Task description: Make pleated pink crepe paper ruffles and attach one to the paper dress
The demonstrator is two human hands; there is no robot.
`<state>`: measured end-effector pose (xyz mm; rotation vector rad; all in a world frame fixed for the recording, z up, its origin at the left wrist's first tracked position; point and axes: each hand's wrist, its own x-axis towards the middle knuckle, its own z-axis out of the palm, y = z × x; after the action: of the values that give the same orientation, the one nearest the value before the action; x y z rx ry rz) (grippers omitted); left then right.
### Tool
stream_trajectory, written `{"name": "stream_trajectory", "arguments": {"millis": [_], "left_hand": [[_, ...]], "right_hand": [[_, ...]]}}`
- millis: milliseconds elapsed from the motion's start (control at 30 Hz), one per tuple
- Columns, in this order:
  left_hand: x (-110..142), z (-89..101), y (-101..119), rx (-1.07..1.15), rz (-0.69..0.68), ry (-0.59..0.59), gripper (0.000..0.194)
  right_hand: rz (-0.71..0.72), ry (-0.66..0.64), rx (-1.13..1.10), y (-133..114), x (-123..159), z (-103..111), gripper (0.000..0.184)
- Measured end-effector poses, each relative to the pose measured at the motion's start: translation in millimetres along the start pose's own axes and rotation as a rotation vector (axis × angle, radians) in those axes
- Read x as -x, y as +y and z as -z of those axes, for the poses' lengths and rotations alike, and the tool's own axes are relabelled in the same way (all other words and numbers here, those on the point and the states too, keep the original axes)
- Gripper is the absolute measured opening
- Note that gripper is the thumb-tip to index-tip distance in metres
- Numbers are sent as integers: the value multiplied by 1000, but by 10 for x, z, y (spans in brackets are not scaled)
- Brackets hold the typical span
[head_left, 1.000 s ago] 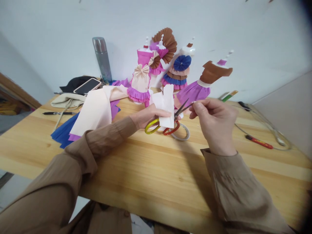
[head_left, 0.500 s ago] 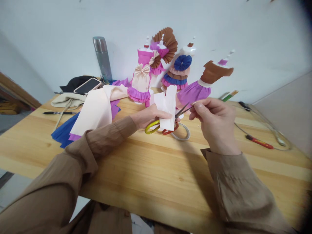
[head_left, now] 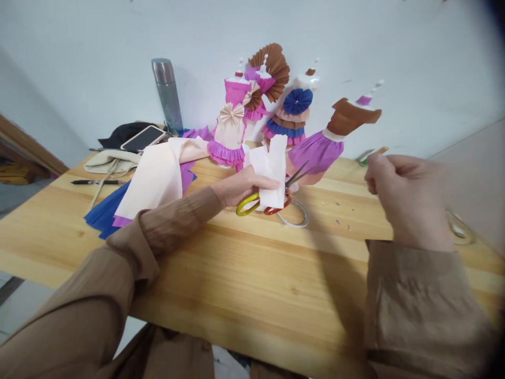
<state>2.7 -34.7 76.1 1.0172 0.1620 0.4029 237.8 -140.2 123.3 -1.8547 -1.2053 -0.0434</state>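
Observation:
My left hand (head_left: 246, 185) is closed around a piece of white paper (head_left: 278, 158) and a pair of scissors (head_left: 292, 180). The scissors have one yellow and one red handle loop, and their slightly parted blades point up and right. My right hand (head_left: 414, 197) is raised over the right side of the table, fingers curled into a pinch. Whatever those fingertips hold, if anything, is hidden. Just beyond the blades leans a small dress form (head_left: 353, 117) with a brown paper top and purple skirt. A ring of tape (head_left: 302, 225) lies below the scissors.
More paper-dressed forms (head_left: 230, 131) stand against the wall. Cream, purple and blue paper sheets (head_left: 153, 168) lie left, near a phone (head_left: 144, 139), a pen (head_left: 98, 182) and a steel flask (head_left: 168, 95). Small scraps (head_left: 337, 221) dot the wooden table (head_left: 252, 273).
My right hand has moved away from the scissors' tips, to the right, and its fingers have curled in more. My left hand keeps the paper and scissors in nearly the same place.

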Motion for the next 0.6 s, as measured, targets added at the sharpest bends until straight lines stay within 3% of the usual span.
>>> {"name": "stream_trajectory", "arguments": {"millis": [133, 200, 367, 467, 600], "left_hand": [[-9, -11, 20, 23, -52, -50, 19], [-18, -7, 17, 37, -90, -84, 18], [-25, -28, 19, 33, -126, -66, 20], [-12, -61, 39, 25, -123, -31, 24], [-8, -81, 40, 18, -121, -14, 28]], "right_hand": [[-197, -218, 363, 258, -169, 241, 24], [-221, -297, 468, 401, -251, 330, 19], [-303, -294, 609, 534, -354, 458, 28], [-351, -257, 540, 396, -307, 467, 30], [-255, -143, 422, 175, -171, 406, 15]]}}
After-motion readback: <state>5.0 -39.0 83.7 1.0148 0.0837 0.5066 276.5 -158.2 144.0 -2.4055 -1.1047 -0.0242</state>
